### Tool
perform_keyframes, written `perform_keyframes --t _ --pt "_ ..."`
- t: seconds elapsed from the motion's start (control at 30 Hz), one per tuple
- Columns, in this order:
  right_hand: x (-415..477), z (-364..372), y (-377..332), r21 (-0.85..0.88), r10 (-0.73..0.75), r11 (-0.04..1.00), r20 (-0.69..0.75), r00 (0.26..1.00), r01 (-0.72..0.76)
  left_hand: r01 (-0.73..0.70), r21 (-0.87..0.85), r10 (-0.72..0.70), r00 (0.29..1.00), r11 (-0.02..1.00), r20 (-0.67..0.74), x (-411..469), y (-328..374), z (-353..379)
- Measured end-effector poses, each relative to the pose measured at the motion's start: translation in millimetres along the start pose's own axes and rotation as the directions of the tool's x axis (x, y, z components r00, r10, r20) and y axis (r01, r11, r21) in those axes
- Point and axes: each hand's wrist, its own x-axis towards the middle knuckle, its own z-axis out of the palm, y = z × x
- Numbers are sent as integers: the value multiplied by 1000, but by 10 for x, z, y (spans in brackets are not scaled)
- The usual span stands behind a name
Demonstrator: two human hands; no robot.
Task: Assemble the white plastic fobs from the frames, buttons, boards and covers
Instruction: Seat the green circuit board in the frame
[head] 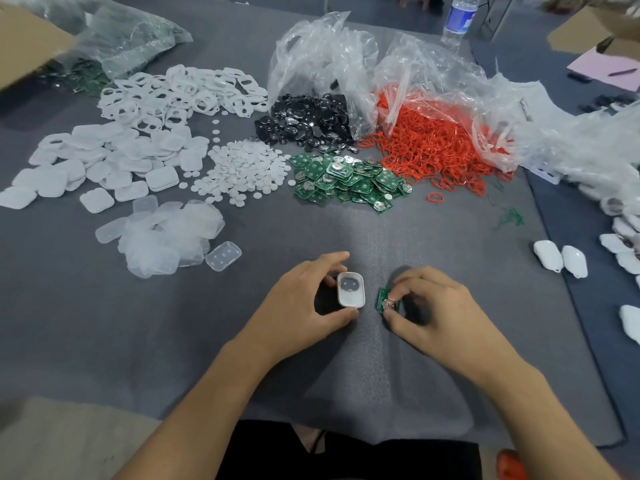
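Up front, left hand (301,303) grips the frame (350,289), right hand (433,306) pinches a board (385,300); probably needs lining up inside next.

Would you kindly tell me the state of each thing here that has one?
left hand: grips the white frame.
white frame: held, apart from the board.
right hand: pinches the green board.
green board: pinched, outside the frame.
clear bag: open, red rings spilling out.
water bottle: upright.
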Motion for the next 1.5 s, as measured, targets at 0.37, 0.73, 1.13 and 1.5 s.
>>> perform_keyframes --t 0.37,0.73,1.13,1.5 --pt "316 120 -194 6 -96 995 76 992 96 -14 73 13 1000 997 6 19 -29 11" --pt "381 126 -201 -14 -83 996 131 988 86 -4 57 3 1000 998 8 30 -52 16" --pt "409 118 -224 -53 -48 997 160 986 57 0 43 -1 1000 999 4 35 -55 20" --pt "409 121 -267 -65 -58 995 157 986 69 -22 30 23 1000 999 -11 29 -56 28"
